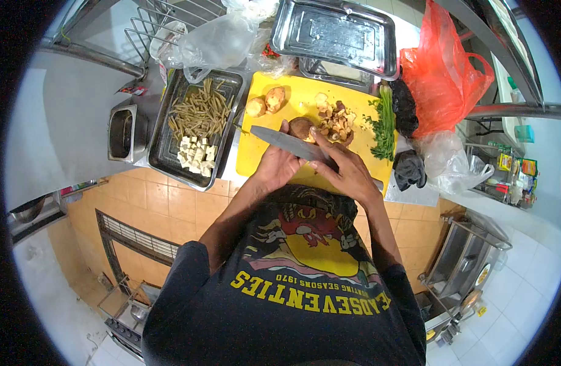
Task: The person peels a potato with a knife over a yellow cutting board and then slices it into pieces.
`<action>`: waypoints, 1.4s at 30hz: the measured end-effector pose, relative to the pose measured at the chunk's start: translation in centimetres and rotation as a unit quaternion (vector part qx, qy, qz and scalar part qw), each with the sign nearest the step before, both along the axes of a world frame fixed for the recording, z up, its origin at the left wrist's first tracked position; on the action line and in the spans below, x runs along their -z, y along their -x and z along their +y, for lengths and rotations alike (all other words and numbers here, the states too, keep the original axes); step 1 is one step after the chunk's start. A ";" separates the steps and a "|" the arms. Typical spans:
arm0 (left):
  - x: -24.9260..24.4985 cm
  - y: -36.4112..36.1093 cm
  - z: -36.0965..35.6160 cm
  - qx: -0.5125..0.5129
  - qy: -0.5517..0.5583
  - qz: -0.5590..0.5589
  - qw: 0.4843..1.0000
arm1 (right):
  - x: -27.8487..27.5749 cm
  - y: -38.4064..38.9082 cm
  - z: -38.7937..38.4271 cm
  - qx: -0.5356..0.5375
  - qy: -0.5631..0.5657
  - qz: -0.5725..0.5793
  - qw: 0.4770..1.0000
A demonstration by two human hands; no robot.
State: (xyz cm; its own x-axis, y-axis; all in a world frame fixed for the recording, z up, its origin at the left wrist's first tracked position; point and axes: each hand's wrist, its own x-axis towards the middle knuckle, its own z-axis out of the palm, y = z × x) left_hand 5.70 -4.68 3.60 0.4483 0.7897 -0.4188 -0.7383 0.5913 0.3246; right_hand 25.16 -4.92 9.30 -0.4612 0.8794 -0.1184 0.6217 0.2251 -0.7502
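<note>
– Yellow, smooth and flat: that is the cutting board (256, 155), lying on the grey tabletop (79, 110). What sits on it?

– A round brown tuber (300, 127) with a dull skin, near the middle of the board. Left of it are two pale, peeled lumps (256, 107). On its right is a heap of rough chopped pieces (336, 122), then thin green herb stalks (384, 125).

– And the hands?

– The left hand (277, 165) has its grip curled, fingertips pressed on the tuber's near side. The right hand (347, 174) has its grip clamped on the knife (286, 143), with the handle hidden inside it. One finger reaches forward to the tuber's right edge.

– Where does the blade run?

– The long grey blade slants across the back of the left hand, point to the left. The tuber lies just beyond it.

– Anything shiny?

– A rectangular steel tray (164, 155) left of the board holds short green bean lengths (201, 110) and small pale cubes (195, 152). A crinkled red plastic bag (439, 73) slumps at the far right.
</note>
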 end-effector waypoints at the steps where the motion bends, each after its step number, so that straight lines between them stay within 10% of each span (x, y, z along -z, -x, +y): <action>1: -0.1 -0.1 0.1 0.000 0.000 0.000 1.000 | -0.5 0.2 0.1 -0.001 0.011 -0.001 1.000; 36: 1.9 1.0 -0.2 0.034 -0.038 0.073 0.996 | 0.2 0.8 -0.9 0.003 0.037 -0.029 0.999; 42: -0.4 -2.6 -1.3 -0.012 -0.092 0.159 0.983 | 1.9 2.1 -0.5 0.146 -0.020 0.165 0.975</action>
State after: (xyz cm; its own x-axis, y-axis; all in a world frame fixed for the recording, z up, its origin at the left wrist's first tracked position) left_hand 8.32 -6.00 3.99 0.2973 0.8745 -0.3833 -0.5950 0.4836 0.6419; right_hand 23.03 -5.46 7.44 -0.1981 0.9797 0.0311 0.3892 0.1078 -0.9148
